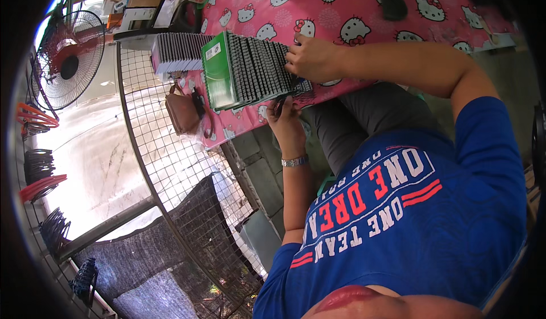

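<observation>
A long row of spiral notebooks (256, 71) stands packed together on the table, dark coils facing up and a glossy green cover (219, 74) at its left end. My right hand (315, 58) is curled over the coils at the row's right end, fingers bent against them. Below that same end, my left hand (286, 120) is closed at the table's front edge, with a metal-band watch on its wrist. Something small and dark shows at its fingertips; what it is, I cannot make out.
Another row of notebooks (179, 51) stands farther left. A brown bag (183, 111) hangs at the corner of the table with its pink patterned cover (307, 26). A dark oval object (392, 5) lies at the back right. Wire mesh (142, 114) and a fan (69, 66) are to the left.
</observation>
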Available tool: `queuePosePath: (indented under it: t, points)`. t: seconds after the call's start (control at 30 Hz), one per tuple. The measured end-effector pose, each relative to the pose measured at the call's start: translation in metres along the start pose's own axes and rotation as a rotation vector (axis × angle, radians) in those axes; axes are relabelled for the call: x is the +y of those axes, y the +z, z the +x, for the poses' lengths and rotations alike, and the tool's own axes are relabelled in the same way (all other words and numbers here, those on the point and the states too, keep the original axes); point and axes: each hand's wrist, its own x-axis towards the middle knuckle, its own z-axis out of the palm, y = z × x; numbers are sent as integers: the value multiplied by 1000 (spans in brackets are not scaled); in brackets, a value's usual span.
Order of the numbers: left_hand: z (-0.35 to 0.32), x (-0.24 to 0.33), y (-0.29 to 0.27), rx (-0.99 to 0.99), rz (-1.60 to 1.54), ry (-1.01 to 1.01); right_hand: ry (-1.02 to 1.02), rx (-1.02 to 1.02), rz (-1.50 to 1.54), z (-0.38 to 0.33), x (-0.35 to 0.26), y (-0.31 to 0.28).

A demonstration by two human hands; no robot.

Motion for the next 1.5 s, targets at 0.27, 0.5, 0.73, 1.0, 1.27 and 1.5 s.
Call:
queuePosePath:
  t: [0.27,0.5,0.73,1.0,1.27,1.5]
  points:
    - [6,-11,-12,6,73,24,138,-368,133,-1,3,-4]
    - [-1,-10,6,32,99,-54,41,-195,59,4,-2,3]
    - [12,-27,-25,-37,154,10,82,-128,11,-9,0,9]
    - [4,-24,0,55,161,-85,70,-375,90,-3,-3,5]
    - [5,-30,0,25,66,-100,8,47,-34,-17,1,25]
    - [4,-35,12,128,208,5,129,-295,105,-19,2,18]
